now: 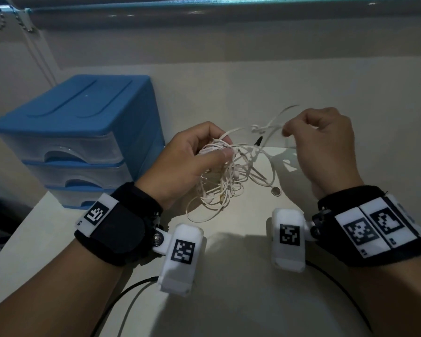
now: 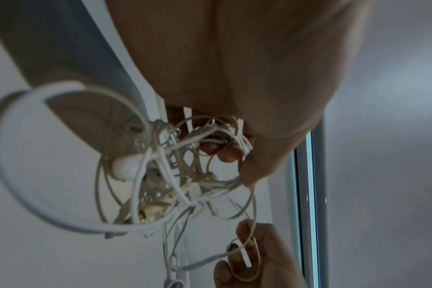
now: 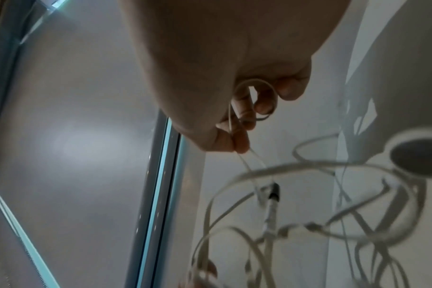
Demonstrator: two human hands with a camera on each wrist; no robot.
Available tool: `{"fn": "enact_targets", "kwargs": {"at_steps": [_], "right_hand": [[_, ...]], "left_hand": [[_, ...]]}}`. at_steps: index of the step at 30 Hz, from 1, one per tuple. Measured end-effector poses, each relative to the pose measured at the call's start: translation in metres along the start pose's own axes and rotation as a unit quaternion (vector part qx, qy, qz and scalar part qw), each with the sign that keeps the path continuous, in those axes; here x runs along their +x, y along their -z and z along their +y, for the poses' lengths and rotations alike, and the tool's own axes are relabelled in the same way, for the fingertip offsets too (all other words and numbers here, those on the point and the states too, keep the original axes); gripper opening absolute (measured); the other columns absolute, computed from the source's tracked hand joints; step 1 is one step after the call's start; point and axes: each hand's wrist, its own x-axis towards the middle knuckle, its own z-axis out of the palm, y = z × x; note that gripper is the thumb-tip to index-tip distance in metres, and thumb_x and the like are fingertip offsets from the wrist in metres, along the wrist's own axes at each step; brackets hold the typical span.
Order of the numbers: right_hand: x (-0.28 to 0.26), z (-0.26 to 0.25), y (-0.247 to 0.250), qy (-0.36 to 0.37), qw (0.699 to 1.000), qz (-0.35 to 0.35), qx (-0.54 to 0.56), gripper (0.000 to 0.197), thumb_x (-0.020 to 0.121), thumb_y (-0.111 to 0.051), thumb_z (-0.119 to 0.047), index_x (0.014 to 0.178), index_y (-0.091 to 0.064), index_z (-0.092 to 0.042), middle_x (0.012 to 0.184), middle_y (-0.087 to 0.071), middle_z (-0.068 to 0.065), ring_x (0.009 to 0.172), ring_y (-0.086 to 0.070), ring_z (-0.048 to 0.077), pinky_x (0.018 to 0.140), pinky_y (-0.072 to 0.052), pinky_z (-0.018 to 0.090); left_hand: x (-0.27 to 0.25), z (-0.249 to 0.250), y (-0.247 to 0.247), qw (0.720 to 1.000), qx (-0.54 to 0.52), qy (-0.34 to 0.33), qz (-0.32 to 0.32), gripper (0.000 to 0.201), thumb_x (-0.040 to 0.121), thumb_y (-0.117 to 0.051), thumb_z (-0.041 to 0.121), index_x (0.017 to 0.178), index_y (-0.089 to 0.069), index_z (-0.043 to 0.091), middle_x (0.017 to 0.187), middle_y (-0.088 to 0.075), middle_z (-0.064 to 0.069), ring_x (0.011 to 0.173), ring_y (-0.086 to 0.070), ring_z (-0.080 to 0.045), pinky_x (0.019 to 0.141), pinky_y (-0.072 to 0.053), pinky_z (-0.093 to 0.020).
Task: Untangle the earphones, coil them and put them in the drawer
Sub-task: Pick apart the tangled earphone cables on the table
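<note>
Gripping the tangled earphones (image 1: 219,171) in my left hand (image 1: 180,164), I pinch one strand with my right hand (image 1: 326,147) above the worktop (image 1: 229,276).

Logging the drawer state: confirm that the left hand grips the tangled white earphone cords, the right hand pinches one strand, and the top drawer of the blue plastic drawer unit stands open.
Wrong on the top drawer: the head view shows it closed in the blue plastic drawer unit. The left hand does grip the tangled white earphone cords, and the right hand pinches one strand.
</note>
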Motion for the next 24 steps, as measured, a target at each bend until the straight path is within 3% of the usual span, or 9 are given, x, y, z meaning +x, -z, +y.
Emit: {"fn": "enact_targets", "kwargs": {"at_steps": [3,5,8,11,13,16,20,22,24], "right_hand": [[0.001,-0.003,0.004,-0.004,0.999,0.026,0.034,0.014,0.079,-0.065,-0.015,0.070,-0.072,-0.006,0.108,-0.061,0.004,0.083,-0.054,-0.002,0.074,-0.038,0.015],[0.000,-0.004,0.004,-0.007,0.999,0.018,0.045,0.016,0.079,-0.064,-0.015,0.066,-0.070,-0.007,0.106,-0.062,0.005,0.081,-0.054,-0.002,0.072,-0.038,0.016],[0.000,-0.006,0.004,-0.005,0.997,0.009,0.074,0.024,0.077,-0.064,-0.015,0.054,-0.063,-0.013,0.094,-0.061,0.007,0.069,-0.053,0.001,0.061,-0.037,0.011],[0.000,-0.009,0.005,0.017,0.988,0.028,0.153,0.023,0.070,-0.060,-0.013,0.048,-0.054,-0.011,0.084,-0.055,0.013,0.068,-0.049,0.016,0.061,-0.036,0.023],[-0.001,-0.013,0.008,0.040,0.975,0.043,0.214,0.023,0.069,-0.055,-0.006,0.046,-0.050,-0.010,0.081,-0.052,0.015,0.070,-0.046,0.019,0.060,-0.034,0.024],[-0.004,-0.016,0.011,0.083,0.950,0.047,0.298,0.036,0.067,-0.047,0.002,0.041,-0.051,-0.022,0.074,-0.052,0.004,0.076,-0.052,0.016,0.061,-0.035,0.018],[-0.004,-0.014,0.012,0.098,0.928,0.051,0.356,0.036,0.064,-0.044,0.002,0.040,-0.045,-0.025,0.059,-0.048,-0.008,0.083,-0.054,0.022,0.071,-0.031,0.030],[-0.004,-0.013,0.013,0.088,0.927,0.054,0.361,0.034,0.063,-0.044,0.000,0.039,-0.042,-0.025,0.057,-0.050,-0.009,0.081,-0.053,0.023,0.069,-0.026,0.034],[-0.004,-0.013,0.013,0.073,0.932,0.062,0.348,0.034,0.064,-0.044,-0.001,0.040,-0.044,-0.025,0.063,-0.056,-0.005,0.077,-0.050,0.022,0.064,-0.027,0.028]], "left_hand": [[0.001,0.001,0.000,1.000,-0.009,0.016,0.023,0.004,0.088,-0.069,0.011,0.092,-0.069,0.011,0.080,-0.064,-0.009,0.071,-0.056,-0.021,0.068,-0.047,-0.033],[0.002,0.001,0.000,0.999,-0.004,0.015,0.034,0.004,0.088,-0.066,0.010,0.090,-0.070,0.012,0.077,-0.060,-0.009,0.069,-0.051,-0.017,0.066,-0.044,-0.028],[0.003,0.002,0.000,0.998,-0.036,0.022,0.049,0.009,0.085,-0.066,0.021,0.084,-0.071,0.013,0.076,-0.050,-0.011,0.069,-0.045,-0.019,0.070,-0.037,-0.038],[0.002,0.003,0.001,0.998,-0.014,0.019,0.065,0.017,0.086,-0.069,0.031,0.081,-0.070,0.015,0.079,-0.051,-0.013,0.073,-0.045,-0.025,0.073,-0.040,-0.043],[0.002,0.003,0.001,0.997,0.002,0.022,0.075,0.018,0.085,-0.069,0.034,0.079,-0.071,0.017,0.079,-0.052,-0.013,0.073,-0.046,-0.026,0.073,-0.042,-0.043],[0.004,0.002,0.003,0.994,-0.011,0.037,0.101,0.015,0.083,-0.067,0.031,0.073,-0.072,0.021,0.082,-0.054,-0.013,0.076,-0.047,-0.028,0.075,-0.042,-0.045],[0.005,0.002,0.003,0.990,-0.017,0.039,0.132,0.014,0.081,-0.065,0.028,0.070,-0.072,0.023,0.085,-0.055,-0.012,0.079,-0.045,-0.027,0.076,-0.039,-0.045],[0.005,0.001,0.003,0.989,-0.009,0.040,0.140,0.017,0.082,-0.064,0.026,0.068,-0.072,0.024,0.082,-0.053,-0.011,0.078,-0.043,-0.025,0.075,-0.038,-0.043],[0.005,0.001,0.004,0.989,0.002,0.040,0.140,0.023,0.089,-0.063,0.021,0.068,-0.072,0.024,0.077,-0.049,-0.010,0.075,-0.041,-0.024,0.074,-0.036,-0.041]]}}
